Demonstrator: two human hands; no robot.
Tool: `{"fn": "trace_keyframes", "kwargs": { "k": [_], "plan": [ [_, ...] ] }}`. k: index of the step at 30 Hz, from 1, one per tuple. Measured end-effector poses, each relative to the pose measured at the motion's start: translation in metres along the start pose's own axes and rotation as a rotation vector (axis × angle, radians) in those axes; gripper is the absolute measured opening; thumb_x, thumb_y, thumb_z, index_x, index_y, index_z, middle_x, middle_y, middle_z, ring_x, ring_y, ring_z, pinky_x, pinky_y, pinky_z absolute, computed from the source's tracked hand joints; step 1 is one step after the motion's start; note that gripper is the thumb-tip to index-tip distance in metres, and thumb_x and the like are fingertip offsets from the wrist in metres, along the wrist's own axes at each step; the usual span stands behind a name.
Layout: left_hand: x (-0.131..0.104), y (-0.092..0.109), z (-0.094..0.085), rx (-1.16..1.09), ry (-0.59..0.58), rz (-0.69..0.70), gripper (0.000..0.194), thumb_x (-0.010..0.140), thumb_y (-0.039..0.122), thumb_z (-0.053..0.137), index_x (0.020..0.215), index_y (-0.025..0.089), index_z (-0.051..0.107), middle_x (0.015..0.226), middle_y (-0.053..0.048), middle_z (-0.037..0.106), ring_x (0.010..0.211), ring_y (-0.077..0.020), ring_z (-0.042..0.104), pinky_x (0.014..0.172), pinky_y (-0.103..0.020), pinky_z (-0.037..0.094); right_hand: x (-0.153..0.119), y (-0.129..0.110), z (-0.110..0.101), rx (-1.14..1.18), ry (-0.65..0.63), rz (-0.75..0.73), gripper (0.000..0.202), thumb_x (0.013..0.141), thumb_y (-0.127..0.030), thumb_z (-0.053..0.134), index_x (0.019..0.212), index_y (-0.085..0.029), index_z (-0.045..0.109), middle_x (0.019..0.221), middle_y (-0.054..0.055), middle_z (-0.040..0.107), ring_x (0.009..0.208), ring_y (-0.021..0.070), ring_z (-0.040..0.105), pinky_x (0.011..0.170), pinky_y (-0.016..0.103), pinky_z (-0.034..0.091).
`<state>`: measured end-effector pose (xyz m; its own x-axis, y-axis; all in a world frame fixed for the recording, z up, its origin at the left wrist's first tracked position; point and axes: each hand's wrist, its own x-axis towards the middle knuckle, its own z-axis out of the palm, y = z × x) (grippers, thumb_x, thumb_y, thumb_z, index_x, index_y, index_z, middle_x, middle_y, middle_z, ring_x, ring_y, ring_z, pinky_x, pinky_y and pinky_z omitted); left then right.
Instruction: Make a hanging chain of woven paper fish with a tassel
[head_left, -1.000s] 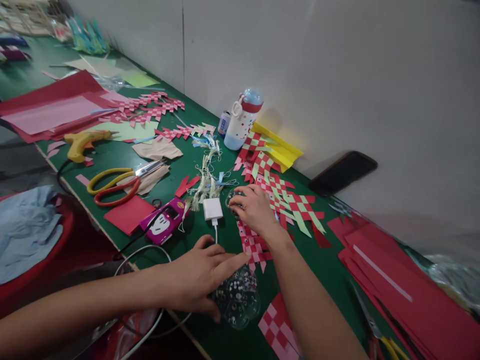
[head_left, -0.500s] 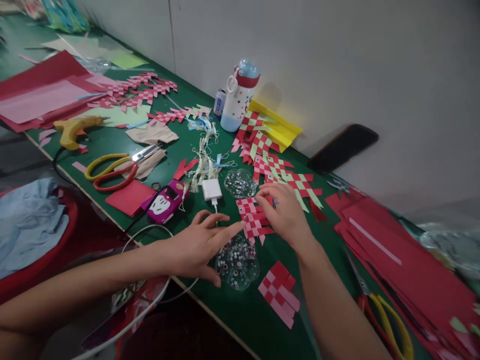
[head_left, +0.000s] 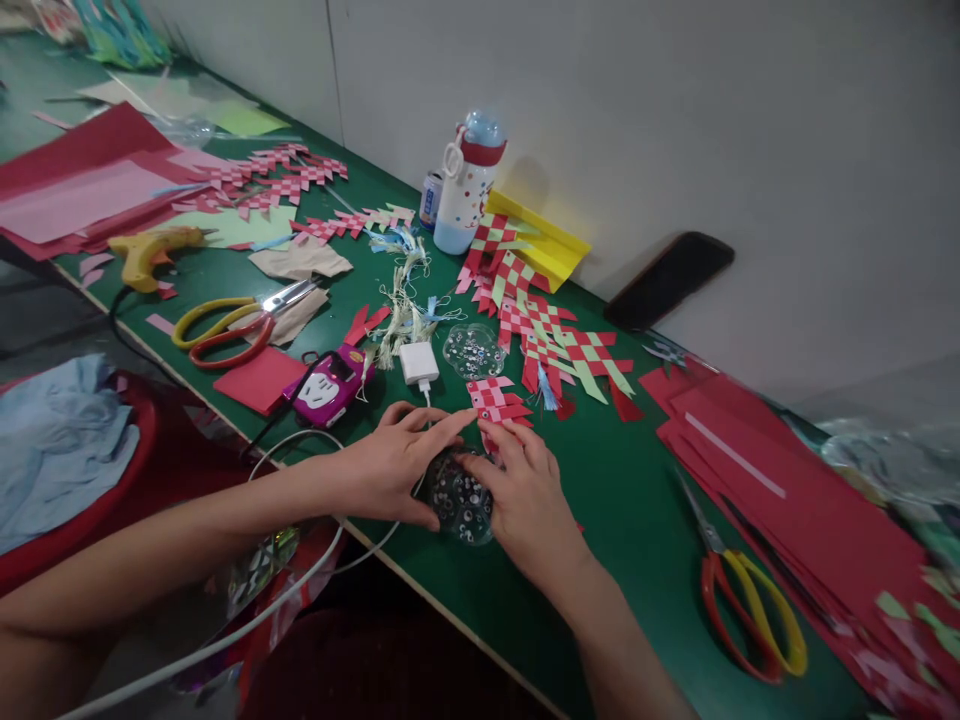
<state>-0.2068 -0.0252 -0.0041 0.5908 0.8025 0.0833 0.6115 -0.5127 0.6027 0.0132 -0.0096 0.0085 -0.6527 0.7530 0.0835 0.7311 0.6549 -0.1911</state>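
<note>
Red-and-pink woven paper (head_left: pixel 493 392) lies just beyond the left hand (head_left: pixel 401 455), spread and seemingly empty; the nearer right hand (head_left: pixel 529 490), half-curled, overlaps its near edge, its hold unclear.

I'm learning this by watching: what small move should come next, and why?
Probably pick one googly eye from the nearer clear tray with the right hand: that tray holds many, the right thumb is over its edge, and the left hand is beside it. Whether the right fingers already hold one is hidden.
</note>
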Motion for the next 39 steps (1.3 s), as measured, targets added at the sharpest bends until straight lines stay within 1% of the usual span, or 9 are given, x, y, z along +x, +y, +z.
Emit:
{"fn": "trace_keyframes", "kwargs": {
  "k": [3,7,10,16,22,26,29,33,39],
  "plan": [
    [0.000,0.002,-0.001,0.003,-0.004,-0.007,0.114,0.072,0.039,0.074,0.152,0.026,-0.007,0.134,-0.012,0.058,0.133,-0.0349,0.036,0.106,-0.053,0.018,0.000,0.001,-0.005,0.010,0.041,0.013,0.040,0.078,-0.001,0.048,0.101,-0.024,0.072,0.138,0.010,0.051,0.129,0.0322,0.034,0.099,0.053,0.038],
    [0.000,0.007,-0.004,0.040,-0.050,-0.001,0.116,0.070,0.037,0.076,0.152,0.026,-0.006,0.137,-0.014,0.054,0.135,-0.0371,0.034,0.106,-0.055,0.016,-0.004,0.000,-0.011,0.078,0.068,-0.017,0.046,0.077,0.002,0.043,0.105,-0.022,0.071,0.136,0.011,0.051,0.126,0.0294,0.036,0.099,0.050,0.040],
    [0.001,0.008,-0.004,0.050,-0.047,-0.009,0.119,0.068,0.039,0.078,0.151,0.026,-0.006,0.140,-0.016,0.051,0.134,-0.0372,0.036,0.106,-0.054,0.017,-0.007,-0.004,-0.009,0.106,0.081,-0.024,0.045,0.078,0.001,0.042,0.104,-0.023,0.071,0.134,0.010,0.052,0.125,0.0288,0.037,0.099,0.050,0.041],
    [0.004,0.006,0.003,0.042,0.017,0.015,0.119,0.070,0.040,0.076,0.151,0.025,-0.010,0.137,-0.014,0.053,0.132,-0.0346,0.039,0.107,-0.051,0.017,-0.006,-0.011,0.000,0.051,-0.001,-0.028,0.043,0.083,-0.006,0.048,0.116,-0.025,0.068,0.140,0.012,0.048,0.128,0.0331,0.033,0.099,0.055,0.039],
    [0.004,0.008,0.005,0.025,0.034,0.013,0.112,0.072,0.036,0.072,0.151,0.024,-0.007,0.131,-0.013,0.058,0.129,-0.0337,0.042,0.106,-0.051,0.016,-0.006,-0.008,0.000,0.065,0.028,-0.034,0.035,0.082,-0.005,0.050,0.101,-0.023,0.071,0.138,0.012,0.048,0.130,0.0314,0.033,0.102,0.052,0.039],
    [0.003,0.008,0.005,0.027,0.037,0.008,0.109,0.073,0.034,0.070,0.151,0.023,-0.005,0.134,-0.015,0.056,0.129,-0.0341,0.042,0.106,-0.052,0.018,-0.006,-0.008,-0.002,0.103,0.036,-0.055,0.037,0.081,-0.003,0.048,0.104,-0.022,0.071,0.136,0.013,0.049,0.127,0.0290,0.036,0.103,0.049,0.040],
    [0.003,0.008,0.006,0.022,0.036,0.009,0.110,0.073,0.034,0.071,0.151,0.023,-0.006,0.137,-0.015,0.054,0.130,-0.0340,0.042,0.106,-0.052,0.018,-0.005,-0.010,-0.001,0.073,0.017,-0.055,0.038,0.081,-0.004,0.049,0.104,-0.025,0.071,0.136,0.011,0.051,0.128,0.0306,0.036,0.101,0.051,0.041],
    [0.003,0.008,0.006,0.000,0.037,0.006,0.109,0.073,0.033,0.071,0.151,0.023,-0.004,0.131,-0.013,0.059,0.128,-0.0328,0.043,0.107,-0.052,0.016,-0.004,-0.009,0.000,-0.013,0.077,-0.031,0.033,0.083,-0.007,0.051,0.104,-0.022,0.072,0.137,0.013,0.051,0.127,0.0338,0.035,0.099,0.054,0.040],
    [0.002,0.007,0.006,-0.002,0.040,0.011,0.107,0.074,0.035,0.070,0.151,0.023,-0.003,0.131,-0.013,0.059,0.128,-0.0328,0.043,0.106,-0.050,0.017,-0.006,-0.002,-0.003,0.121,0.134,-0.063,0.036,0.080,0.000,0.044,0.097,-0.017,0.072,0.131,0.014,0.054,0.123,0.0280,0.038,0.103,0.048,0.041]
  ]
}}
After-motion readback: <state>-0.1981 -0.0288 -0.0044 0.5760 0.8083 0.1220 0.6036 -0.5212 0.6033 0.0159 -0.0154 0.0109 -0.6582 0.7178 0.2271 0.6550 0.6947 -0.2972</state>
